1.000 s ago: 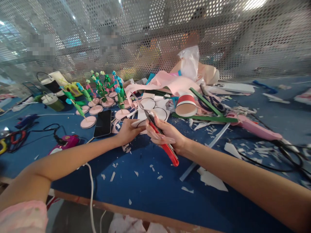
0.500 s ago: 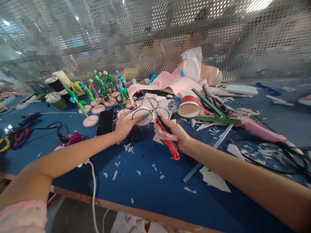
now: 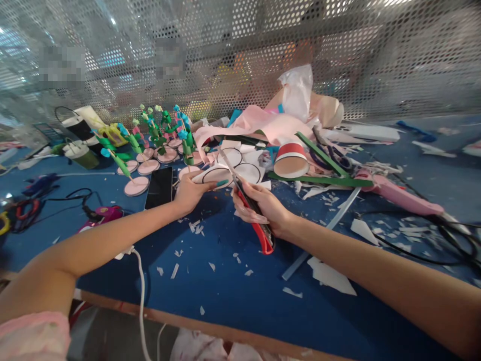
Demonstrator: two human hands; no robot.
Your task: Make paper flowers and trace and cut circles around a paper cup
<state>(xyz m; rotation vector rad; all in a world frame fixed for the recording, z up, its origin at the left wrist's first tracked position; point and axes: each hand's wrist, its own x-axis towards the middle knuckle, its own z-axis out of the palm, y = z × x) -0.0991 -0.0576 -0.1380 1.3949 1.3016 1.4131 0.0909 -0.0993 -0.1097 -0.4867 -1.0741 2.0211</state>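
Across the far side of the blue table, shapes behind the perforated screen are blurred beyond naming. The magenta tool at the left lies partly behind the person's left forearm, and the lower right corner of the dark phone is covered by the left hand. Scissors with dark handles show only in part among the green strips, and a yellow loop is cut off by the left edge. The left hand pinches the near edge of the white paper marked with a black circle outline, its thumb with a teal nail lying on top; the fingers beneath are mostly hidden. Two more circle outlines show just beyond on white paper, and whether it is all one sheet cannot be told. The right hand is closed around the red-handled cutter, whose middle is hidden by the fingers; its red end sticks out below the grip, while its thin blade reaches up and to the left, past the right side of the pinched circle. Whether the blade touches paper or merely passes above it is hard to make out.
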